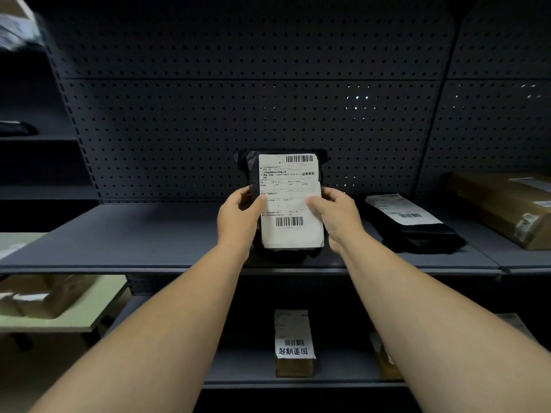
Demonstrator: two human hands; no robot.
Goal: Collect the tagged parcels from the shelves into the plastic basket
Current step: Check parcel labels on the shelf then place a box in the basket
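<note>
A black plastic parcel (290, 180) with a large white shipping label stands tilted upright above the middle shelf (134, 236). My left hand (238, 219) grips its left edge and my right hand (337, 216) grips its right edge, thumbs on the label. Another black parcel (408, 222) with a white label lies flat on the same shelf to the right. On the lower shelf a small brown box (293, 344) carries a white tag with a barcode and handwritten characters. No plastic basket is in view.
A large brown carton (504, 207) lies at the shelf's far right. A pale green table (89, 305) at the lower left holds brown boxes (38, 296). Perforated dark back panels (238, 114) close the shelving. A second brown item (384, 362) sits behind my right forearm.
</note>
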